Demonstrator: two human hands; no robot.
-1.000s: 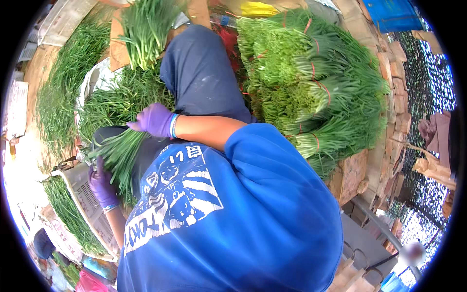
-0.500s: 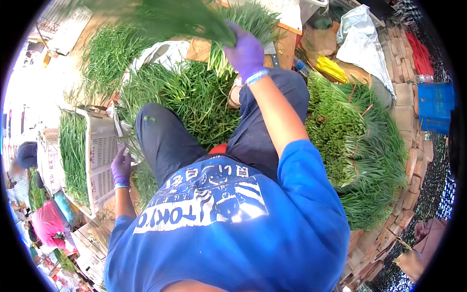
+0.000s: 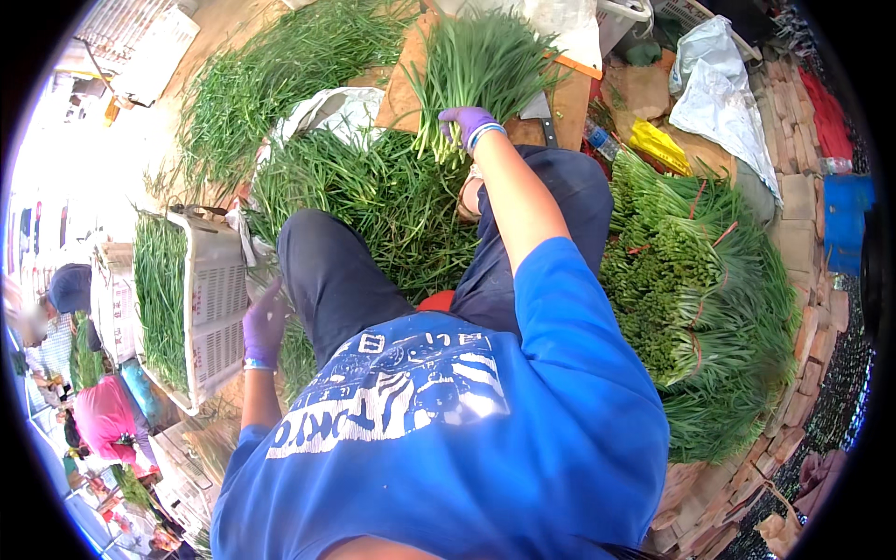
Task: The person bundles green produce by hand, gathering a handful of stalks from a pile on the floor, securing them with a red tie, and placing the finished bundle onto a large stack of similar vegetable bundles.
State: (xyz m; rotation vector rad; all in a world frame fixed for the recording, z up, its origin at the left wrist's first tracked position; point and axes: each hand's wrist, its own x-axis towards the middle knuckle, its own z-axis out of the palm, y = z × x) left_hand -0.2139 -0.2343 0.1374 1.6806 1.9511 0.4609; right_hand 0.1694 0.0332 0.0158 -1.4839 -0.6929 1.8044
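Observation:
My right hand [image 3: 469, 126], in a purple glove, is closed round the pale stem ends of a bunch of garlic chives [image 3: 481, 65]. The bunch lies with its leaves pointing away on a brown board [image 3: 399, 89]. To its right, a knife [image 3: 549, 131] with a dark handle rests on the board. My left hand [image 3: 264, 327], also gloved in purple, hangs beside my left knee with nothing in it, its fingers stretched out and slightly blurred. Loose garlic chives [image 3: 373, 196] are heaped between and beyond my knees.
Tied bundles of chives [image 3: 691, 280] are stacked at my right. A white crate [image 3: 210, 308] holding chives stands at my left. More chives [image 3: 280, 75] lie far left. At the right are a yellow bag [image 3: 661, 147], a plastic bottle [image 3: 602, 140] and a blue container [image 3: 847, 224].
My right hand has brought the raised, blurred bunch down onto the board, pulling nearer to me. The left hand has shifted slightly toward my knee. The whole view has moved a little.

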